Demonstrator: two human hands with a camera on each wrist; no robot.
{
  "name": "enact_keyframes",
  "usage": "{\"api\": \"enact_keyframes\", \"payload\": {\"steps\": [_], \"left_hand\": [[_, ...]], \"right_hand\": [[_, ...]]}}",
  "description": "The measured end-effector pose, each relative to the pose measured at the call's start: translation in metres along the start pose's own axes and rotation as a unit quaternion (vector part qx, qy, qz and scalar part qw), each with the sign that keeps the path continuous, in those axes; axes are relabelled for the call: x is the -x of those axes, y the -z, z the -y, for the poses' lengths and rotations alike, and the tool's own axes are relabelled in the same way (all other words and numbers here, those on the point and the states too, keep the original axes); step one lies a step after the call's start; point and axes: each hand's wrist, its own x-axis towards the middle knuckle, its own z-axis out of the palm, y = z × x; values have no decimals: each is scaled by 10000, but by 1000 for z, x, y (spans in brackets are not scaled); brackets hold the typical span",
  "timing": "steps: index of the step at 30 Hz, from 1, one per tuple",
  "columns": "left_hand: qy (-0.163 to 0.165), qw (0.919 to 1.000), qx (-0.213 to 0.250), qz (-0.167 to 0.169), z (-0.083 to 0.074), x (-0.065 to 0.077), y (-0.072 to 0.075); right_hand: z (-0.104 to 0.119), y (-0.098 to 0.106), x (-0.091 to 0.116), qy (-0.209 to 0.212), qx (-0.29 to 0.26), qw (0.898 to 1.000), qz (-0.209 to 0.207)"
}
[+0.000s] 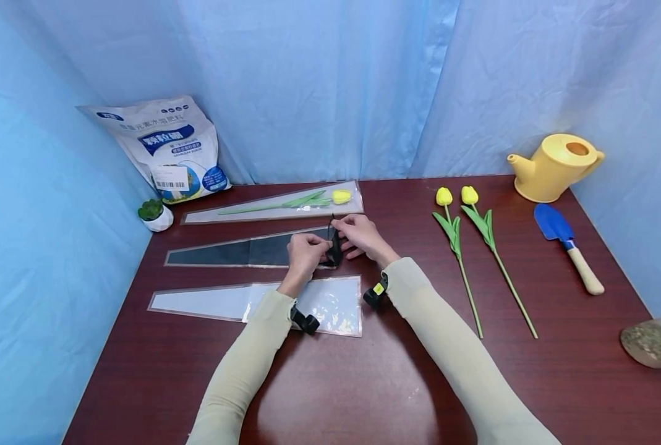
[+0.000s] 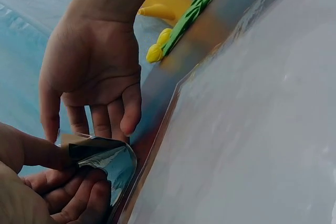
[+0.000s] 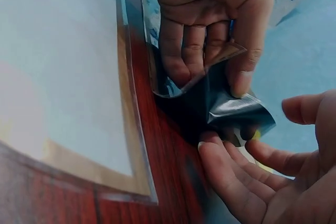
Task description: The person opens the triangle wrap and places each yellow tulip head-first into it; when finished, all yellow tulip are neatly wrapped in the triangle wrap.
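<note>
Left hand (image 1: 305, 252) is pinching the raised wide end of the dark sleeve (image 1: 252, 250), which is lying between two white sleeves (image 1: 196, 303), while right-hand (image 1: 362, 236) fingers are resting spread against its edge, light, even tension probably best preventing creases.

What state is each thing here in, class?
Tapered black plastic strip: right end bent up, pinched by left hand
Far tapered white plastic strip: flat, yellow tulip along it
Near tapered white plastic strip: flat
Two yellow tulips: lying
Yellow watering can: upright
Blue wooden-handled trowel: lying
White printed bag: standing, leaning back
White-potted green succulent: upright
Clear container: holding greenish bits
</note>
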Motion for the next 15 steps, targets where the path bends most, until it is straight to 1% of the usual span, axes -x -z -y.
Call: {"api": "enact_keyframes", "payload": {"steps": [3,7,11,15], "left_hand": [[-17,9999,104,-13,1,0,0],[-12,9994,334,21,2,1,0],[79,9970,763,97,2,1,0],[276,9921,1215,159,1,-1,0]], "right_hand": [[-1,-3,-2,74,129,9997,-167],[-2,-3,-3,106,64,9996,-234],[-4,1,-1,55,-117,9997,-184],[-5,7,2,22,-195,9998,-79]]}}
